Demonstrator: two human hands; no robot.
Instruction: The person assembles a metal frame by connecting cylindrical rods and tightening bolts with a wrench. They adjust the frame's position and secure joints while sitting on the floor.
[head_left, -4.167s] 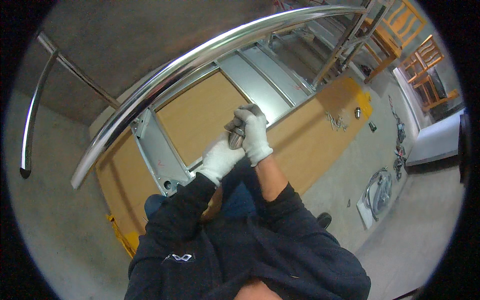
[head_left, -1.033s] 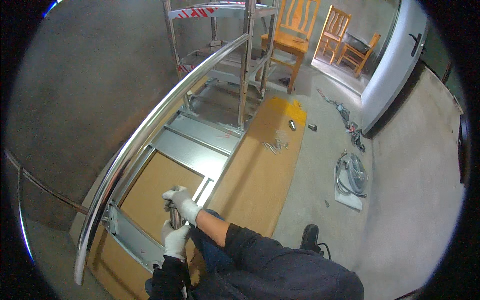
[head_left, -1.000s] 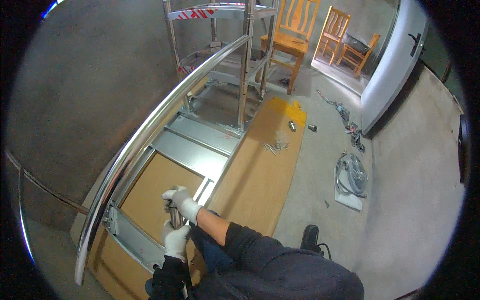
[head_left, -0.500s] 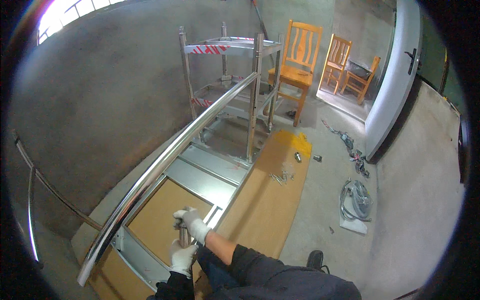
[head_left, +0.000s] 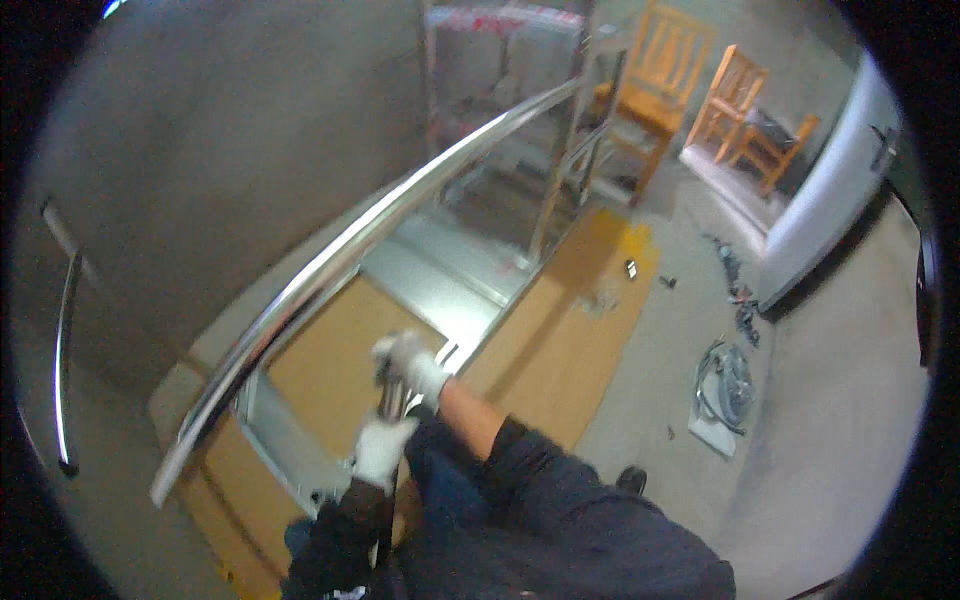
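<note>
Both of my hands wear white gloves. My left hand (head_left: 383, 450) is wrapped round the lower part of a short upright metal tube (head_left: 392, 403). Just above it, my right hand (head_left: 412, 362) is closed over the tube's upper end. What the right fingers cover there is hidden and smeared by motion. The tube stands close to my knees, in front of a silvery metal frame (head_left: 430, 265) lying low over brown board (head_left: 335, 335). A long polished metal pipe (head_left: 400, 205) slants across the frame to the left of my hands.
An upright metal rack (head_left: 550, 190) stands at the far end, with wooden chairs (head_left: 655, 105) behind. Small fittings and screws (head_left: 605, 298) lie on the brown board. Coiled hose in plastic (head_left: 730, 385) lies right, below an open white door (head_left: 830, 170). Curved pipe (head_left: 66, 360) is at left.
The whole view has shifted and tilted, with the rack and chairs now higher and further right. Both hands still grip the metal tube.
</note>
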